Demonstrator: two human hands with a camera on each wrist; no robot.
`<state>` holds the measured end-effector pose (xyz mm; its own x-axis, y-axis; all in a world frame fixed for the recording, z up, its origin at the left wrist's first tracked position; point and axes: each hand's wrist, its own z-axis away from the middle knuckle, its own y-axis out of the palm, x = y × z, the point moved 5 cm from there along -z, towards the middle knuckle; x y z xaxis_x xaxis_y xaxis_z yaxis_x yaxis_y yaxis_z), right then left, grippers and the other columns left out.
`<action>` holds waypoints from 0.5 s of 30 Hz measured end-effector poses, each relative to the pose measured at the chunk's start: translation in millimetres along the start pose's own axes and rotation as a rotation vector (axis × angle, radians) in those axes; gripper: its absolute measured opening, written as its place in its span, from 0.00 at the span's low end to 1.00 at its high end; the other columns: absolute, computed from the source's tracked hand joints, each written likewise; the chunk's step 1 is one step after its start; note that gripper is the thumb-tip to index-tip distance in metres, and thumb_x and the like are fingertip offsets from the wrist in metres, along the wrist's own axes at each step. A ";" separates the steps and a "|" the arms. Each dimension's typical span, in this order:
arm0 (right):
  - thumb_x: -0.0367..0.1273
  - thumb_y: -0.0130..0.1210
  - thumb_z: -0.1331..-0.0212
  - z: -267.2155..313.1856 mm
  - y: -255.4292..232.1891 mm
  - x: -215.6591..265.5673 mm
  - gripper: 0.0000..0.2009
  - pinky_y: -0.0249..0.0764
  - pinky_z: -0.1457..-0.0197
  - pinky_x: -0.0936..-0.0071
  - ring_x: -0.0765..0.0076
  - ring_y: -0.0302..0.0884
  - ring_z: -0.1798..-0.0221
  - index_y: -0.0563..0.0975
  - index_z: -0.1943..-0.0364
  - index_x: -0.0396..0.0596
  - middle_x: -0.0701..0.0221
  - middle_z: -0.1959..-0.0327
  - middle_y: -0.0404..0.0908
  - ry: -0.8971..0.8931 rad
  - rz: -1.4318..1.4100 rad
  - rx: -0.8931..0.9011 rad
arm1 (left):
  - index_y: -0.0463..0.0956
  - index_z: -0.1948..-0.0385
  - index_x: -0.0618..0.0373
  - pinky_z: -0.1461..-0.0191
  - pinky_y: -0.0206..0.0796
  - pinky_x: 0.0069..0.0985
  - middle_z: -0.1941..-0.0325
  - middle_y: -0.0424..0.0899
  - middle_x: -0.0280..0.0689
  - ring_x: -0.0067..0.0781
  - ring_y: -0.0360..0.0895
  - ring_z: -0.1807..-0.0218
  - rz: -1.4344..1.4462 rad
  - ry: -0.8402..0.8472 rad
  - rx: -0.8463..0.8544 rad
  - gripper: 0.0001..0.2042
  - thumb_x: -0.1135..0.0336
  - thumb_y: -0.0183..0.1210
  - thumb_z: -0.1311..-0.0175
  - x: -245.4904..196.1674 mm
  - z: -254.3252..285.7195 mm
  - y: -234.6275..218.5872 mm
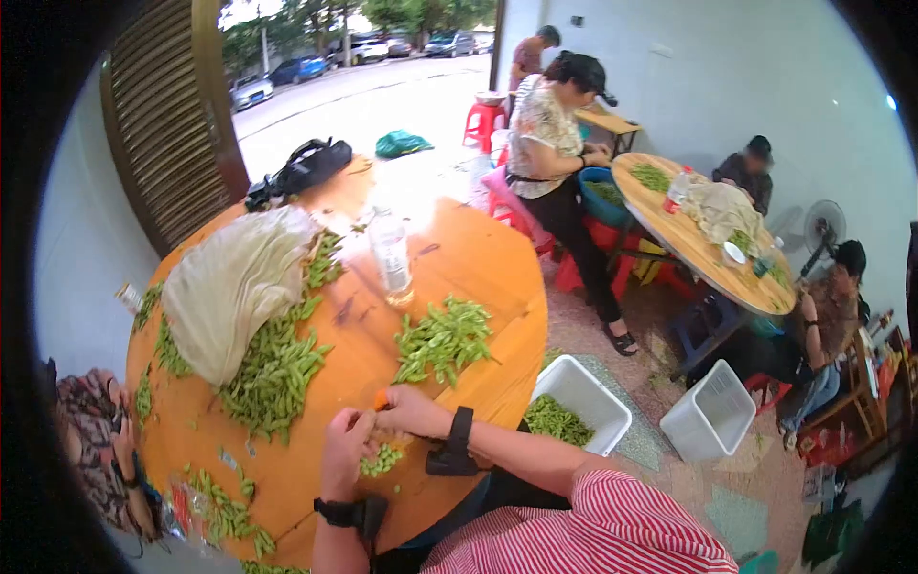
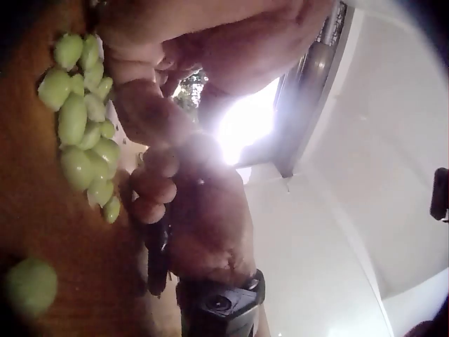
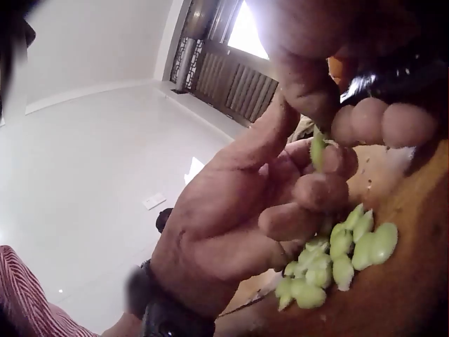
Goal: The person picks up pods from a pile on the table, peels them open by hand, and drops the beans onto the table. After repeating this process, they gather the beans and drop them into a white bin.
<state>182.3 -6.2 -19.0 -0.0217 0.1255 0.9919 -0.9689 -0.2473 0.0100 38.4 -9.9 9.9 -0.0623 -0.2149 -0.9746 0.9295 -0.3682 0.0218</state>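
My left hand (image 1: 346, 450) and right hand (image 1: 418, 413) meet at the near edge of the round wooden table (image 1: 459, 239). In the right wrist view, a small green bean pod (image 3: 318, 151) is pinched in the left fingers, with the curled right fingers and thumb right at it. A small orange item (image 1: 382, 398) shows at the right fingertips; its kind cannot be told. Just below the hands lies a little heap of shelled green beans (image 2: 74, 126), and one loose bean (image 2: 31, 286) sits apart from it. Beyond the hands is a pile of unshelled pods (image 1: 445, 340).
A pale cloth sack (image 1: 234, 287) covers part of a larger pod pile (image 1: 277, 383). A clear bottle (image 1: 390, 253) stands mid-table. On the floor to the right are a white bin (image 1: 612, 407) with pods and another white bin (image 1: 708, 421). Several people sit or stand around.
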 end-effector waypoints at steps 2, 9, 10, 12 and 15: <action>0.34 0.55 0.41 0.8 3.1 -0.3 0.07 0.69 0.75 0.84 0.85 0.71 0.78 0.78 0.65 0.45 0.78 0.77 0.78 -0.010 0.010 0.035 | 0.73 0.66 0.61 0.81 0.60 0.16 0.77 0.76 0.32 0.18 0.70 0.81 -0.061 -0.034 -0.025 0.10 0.62 0.55 0.32 1.6 0.3 -3.5; 0.34 0.56 0.41 5.4 6.0 3.1 0.07 0.68 0.74 0.83 0.85 0.70 0.78 0.76 0.70 0.45 0.79 0.79 0.75 -0.018 0.021 0.083 | 0.71 0.70 0.58 0.83 0.54 0.16 0.80 0.71 0.29 0.15 0.65 0.84 -0.119 -0.005 -0.083 0.07 0.66 0.54 0.32 -7.1 10.7 1.9; 0.34 0.56 0.41 3.8 6.1 0.2 0.07 0.68 0.74 0.83 0.85 0.70 0.78 0.76 0.70 0.45 0.79 0.79 0.75 -0.018 0.027 0.086 | 0.71 0.70 0.58 0.83 0.54 0.16 0.80 0.71 0.29 0.15 0.65 0.84 -0.114 -0.002 -0.086 0.07 0.66 0.54 0.32 -7.2 11.4 2.9; 0.35 0.56 0.42 1.2 6.4 -5.7 0.08 0.67 0.75 0.83 0.85 0.70 0.78 0.76 0.70 0.45 0.80 0.79 0.75 -0.023 0.013 0.089 | 0.69 0.72 0.57 0.80 0.54 0.16 0.80 0.66 0.26 0.15 0.63 0.81 -0.068 -0.021 -0.109 0.07 0.67 0.53 0.34 -3.0 11.7 2.7; 0.34 0.57 0.43 -0.6 5.2 -6.8 0.08 0.69 0.74 0.81 0.84 0.72 0.77 0.76 0.70 0.43 0.76 0.80 0.75 -0.009 0.138 0.088 | 0.70 0.70 0.57 0.81 0.55 0.16 0.80 0.70 0.27 0.14 0.64 0.83 -0.416 0.267 -0.071 0.06 0.68 0.53 0.32 -8.3 10.2 2.2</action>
<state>177.3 -7.8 -25.8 -0.1508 0.0757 0.9857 -0.9314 -0.3450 -0.1160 37.2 -18.1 20.4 -0.3461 0.1792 -0.9209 0.8687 -0.3095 -0.3867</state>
